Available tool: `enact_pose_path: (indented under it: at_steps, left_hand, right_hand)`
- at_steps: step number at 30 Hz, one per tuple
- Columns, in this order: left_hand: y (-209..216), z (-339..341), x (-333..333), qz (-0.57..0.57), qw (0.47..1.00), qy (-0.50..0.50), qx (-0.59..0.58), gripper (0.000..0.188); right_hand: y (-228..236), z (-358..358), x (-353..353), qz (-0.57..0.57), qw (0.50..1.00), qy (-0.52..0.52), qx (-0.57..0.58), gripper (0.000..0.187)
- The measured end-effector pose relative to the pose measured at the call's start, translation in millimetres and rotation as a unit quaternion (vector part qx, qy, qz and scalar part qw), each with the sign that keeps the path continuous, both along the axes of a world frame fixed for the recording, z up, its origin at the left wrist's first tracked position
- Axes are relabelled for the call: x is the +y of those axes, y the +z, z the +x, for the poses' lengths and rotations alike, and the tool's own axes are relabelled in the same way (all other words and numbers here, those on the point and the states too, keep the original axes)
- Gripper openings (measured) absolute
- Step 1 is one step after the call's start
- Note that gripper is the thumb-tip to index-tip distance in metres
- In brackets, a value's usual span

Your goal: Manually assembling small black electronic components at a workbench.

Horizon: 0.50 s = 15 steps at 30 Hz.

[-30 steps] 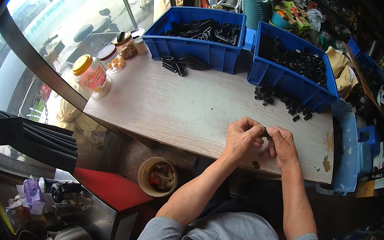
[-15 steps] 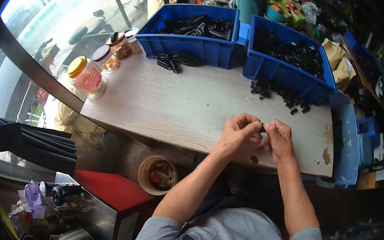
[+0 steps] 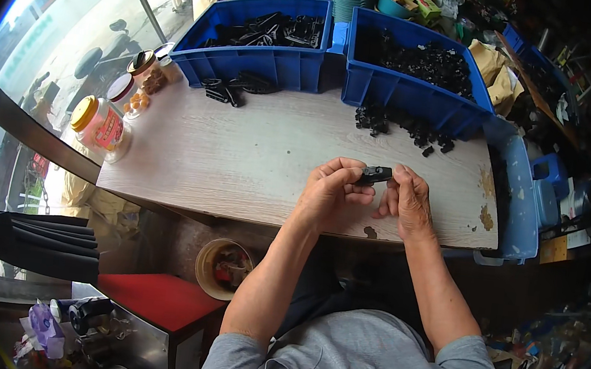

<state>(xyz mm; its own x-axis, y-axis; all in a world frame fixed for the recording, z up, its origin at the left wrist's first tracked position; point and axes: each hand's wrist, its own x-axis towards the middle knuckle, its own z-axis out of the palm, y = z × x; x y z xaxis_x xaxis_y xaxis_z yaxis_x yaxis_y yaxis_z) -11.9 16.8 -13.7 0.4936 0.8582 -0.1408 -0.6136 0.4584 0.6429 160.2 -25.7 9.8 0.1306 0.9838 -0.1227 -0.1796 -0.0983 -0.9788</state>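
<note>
Head view: the left hand [image 3: 327, 192] pinches an oblong black plastic part [image 3: 377, 175], more exposed than before, over a pale wood-grain table [image 3: 240, 156]; the right hand [image 3: 411, 203], fingers nearly closed beside it, has an unclear hold.

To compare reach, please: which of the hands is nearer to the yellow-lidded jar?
Left. The left hand is to the right of the yellow-lidded jar; the right hand is farther right.
</note>
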Motion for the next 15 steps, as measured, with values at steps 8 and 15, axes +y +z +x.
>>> enact_pose_path:
  at_steps: [8, 15]
  left_hand:
    - [0.9, 0.9, -1.6, 0.005, 1.0, 0.004, -0.023, 0.02]
    - [-0.8, 4.5, -7.8, 0.042, 0.999, 0.014, 0.011, 0.023]
  right_hand:
    - [1.0, -2.2, 0.2, 0.005, 1.0, -0.012, -0.018, 0.043]
    - [-2.4, -0.8, -1.2, 0.024, 1.0, -0.016, 0.007, 0.031]
